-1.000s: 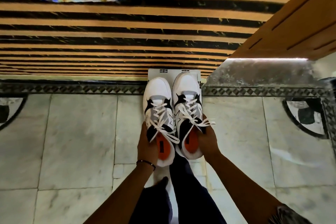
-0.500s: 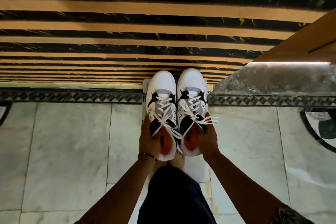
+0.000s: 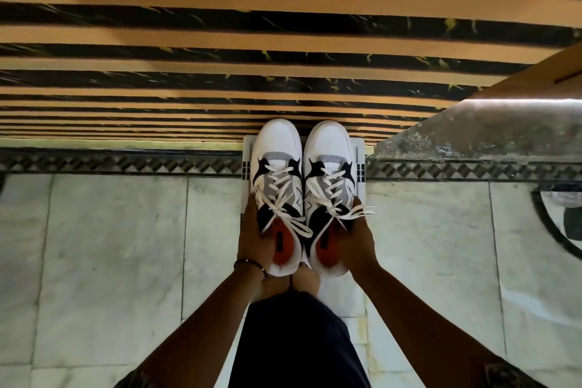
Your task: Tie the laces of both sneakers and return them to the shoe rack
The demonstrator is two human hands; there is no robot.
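Observation:
Two white sneakers with black patches, grey tongues and orange insoles are held side by side, toes pointing away from me. My left hand [image 3: 254,238] grips the left sneaker [image 3: 277,186] along its outer side near the heel. My right hand [image 3: 357,236] grips the right sneaker [image 3: 327,186] the same way. Both have white laces crossed up the front with loose loops and ends hanging over the openings. A white shoe rack [image 3: 360,164] shows at its edges under the pair; whether the soles touch it I cannot tell.
A staircase with tan and black marble steps [image 3: 220,57] rises ahead. A grey stone ledge [image 3: 488,132] and wooden panel stand at the right. Pale marble floor tiles [image 3: 110,246] with a patterned border lie around my bare feet [image 3: 302,279] and dark trousers.
The view has moved closer to the stairs and the sneakers now reach further over the white rack. The flowered cloth at top left has left the view. Both hands keep their hold.

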